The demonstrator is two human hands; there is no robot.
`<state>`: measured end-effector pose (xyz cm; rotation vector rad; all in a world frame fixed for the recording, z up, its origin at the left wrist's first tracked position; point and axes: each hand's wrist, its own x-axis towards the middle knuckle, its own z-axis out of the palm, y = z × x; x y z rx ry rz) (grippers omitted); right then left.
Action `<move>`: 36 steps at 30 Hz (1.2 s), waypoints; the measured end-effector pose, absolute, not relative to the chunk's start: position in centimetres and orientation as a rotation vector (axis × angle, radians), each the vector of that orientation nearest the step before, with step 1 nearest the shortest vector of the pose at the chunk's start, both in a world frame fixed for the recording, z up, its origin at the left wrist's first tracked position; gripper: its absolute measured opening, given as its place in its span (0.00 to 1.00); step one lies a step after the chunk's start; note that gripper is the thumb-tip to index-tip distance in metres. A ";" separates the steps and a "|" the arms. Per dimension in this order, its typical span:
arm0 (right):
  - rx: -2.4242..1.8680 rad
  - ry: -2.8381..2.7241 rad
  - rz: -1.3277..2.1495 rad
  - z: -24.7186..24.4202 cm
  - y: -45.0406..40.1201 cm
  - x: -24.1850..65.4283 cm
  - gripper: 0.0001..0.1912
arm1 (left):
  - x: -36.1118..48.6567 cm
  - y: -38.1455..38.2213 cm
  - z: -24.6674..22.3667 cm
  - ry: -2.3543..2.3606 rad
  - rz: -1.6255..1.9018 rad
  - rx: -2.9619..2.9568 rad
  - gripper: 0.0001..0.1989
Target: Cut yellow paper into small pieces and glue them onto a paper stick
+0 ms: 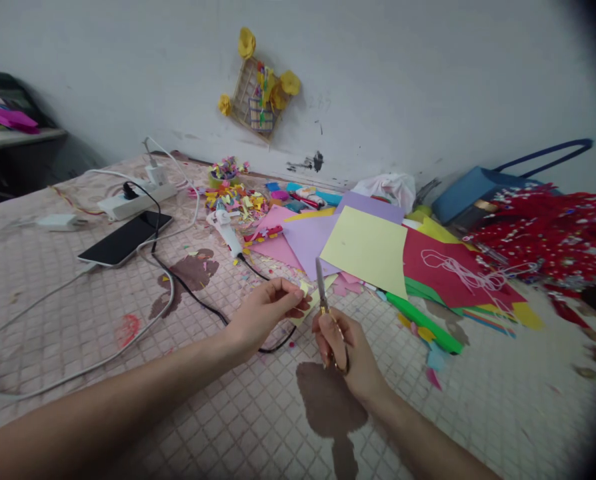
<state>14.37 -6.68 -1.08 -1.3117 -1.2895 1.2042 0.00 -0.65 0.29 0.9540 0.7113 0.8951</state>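
Observation:
My left hand is closed in a pinch on a small pale yellow paper piece. A pale yellow paper strip lies just beyond its fingertips. My right hand is wrapped round the gold handles of a pair of scissors, whose blades look closed and point up, away from me. Past the scissors lies a large pale yellow sheet, over a lilac sheet. A white glue gun rests beyond my left hand.
Black and white cables cross the left side near a phone and a power strip. Paper scraps lie at the back. On the right are red paper, white string, red tinsel and a blue bag.

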 end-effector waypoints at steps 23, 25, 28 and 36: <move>-0.912 -1.055 1.640 -0.4 -5.6 15.4 0.12 | -0.6 -0.8 1.5 0.605 0.791 1.718 0.04; -0.945 -1.079 1.623 -0.5 -5.6 15.4 0.13 | -0.6 -0.7 1.3 0.606 0.793 1.658 0.05; -1.101 -1.129 1.428 -0.4 -5.7 15.6 0.14 | -0.5 -0.4 1.1 0.634 0.762 1.525 0.06; -1.319 -1.388 1.203 0.2 -5.9 15.9 0.09 | -0.3 -0.7 0.5 0.658 0.669 1.540 0.09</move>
